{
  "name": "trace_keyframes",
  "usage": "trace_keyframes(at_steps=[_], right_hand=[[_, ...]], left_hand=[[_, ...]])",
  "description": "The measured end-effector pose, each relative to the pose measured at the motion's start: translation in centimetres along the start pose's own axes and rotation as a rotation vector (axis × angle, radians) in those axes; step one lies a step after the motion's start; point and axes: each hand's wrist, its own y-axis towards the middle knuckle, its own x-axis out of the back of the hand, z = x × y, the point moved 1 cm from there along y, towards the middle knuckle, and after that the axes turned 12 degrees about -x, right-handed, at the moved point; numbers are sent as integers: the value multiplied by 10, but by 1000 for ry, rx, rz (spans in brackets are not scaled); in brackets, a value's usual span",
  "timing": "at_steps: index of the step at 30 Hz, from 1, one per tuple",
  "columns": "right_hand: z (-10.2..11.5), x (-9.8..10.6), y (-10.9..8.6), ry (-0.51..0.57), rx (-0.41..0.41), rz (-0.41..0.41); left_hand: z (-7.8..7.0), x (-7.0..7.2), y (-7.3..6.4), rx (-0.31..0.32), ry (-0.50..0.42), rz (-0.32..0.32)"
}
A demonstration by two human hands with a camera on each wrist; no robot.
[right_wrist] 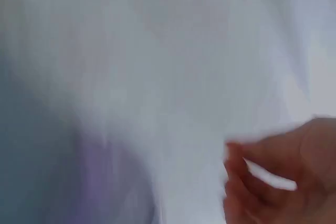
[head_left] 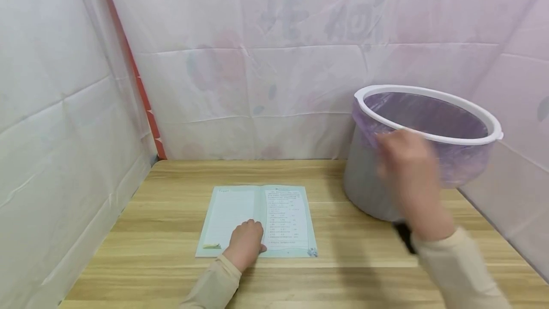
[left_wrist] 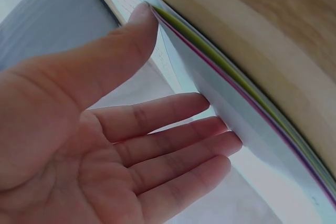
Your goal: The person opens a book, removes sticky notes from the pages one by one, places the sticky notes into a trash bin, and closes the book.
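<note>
An open booklet with pale green page borders lies on the wooden table. My left hand rests on it near the middle fold, at the lower part. In the left wrist view the fingers are nearly straight, their tips touching the page, and the thumb lies at the booklet's edge. Blurred by motion, my right hand is raised in front of the grey bin. Its thumb and fingertips meet in the right wrist view, with nothing visible between them.
The bin has a white rim and a purple plastic liner folded over its outside. It stands at the right of the wooden table. Pale patterned sheets hang behind and at both sides.
</note>
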Motion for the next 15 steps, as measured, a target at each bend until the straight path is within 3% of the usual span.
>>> trace_keyframes(at_steps=[1, 3, 6, 8, 11, 15], right_hand=[[10, -15, -13, 49, 73, 96], [26, -45, -40, 121, 132, 401], [38, -82, -78, 111, 31, 869], [40, -98, -96, 75, -60, 1066], [38, -114, -112, 59, -124, 1158], [35, -124, -120, 58, -108, 1150]], left_hand=[[1, 1, 0, 7, -5, 3], [2, 3, 0, 16, -11, 11], [3, 4, 0, 22, -30, 22], [3, 4, -1, 29, -40, 32], [4, 4, -4, 38, -46, 35], [6, 2, -7, 50, -64, 22]])
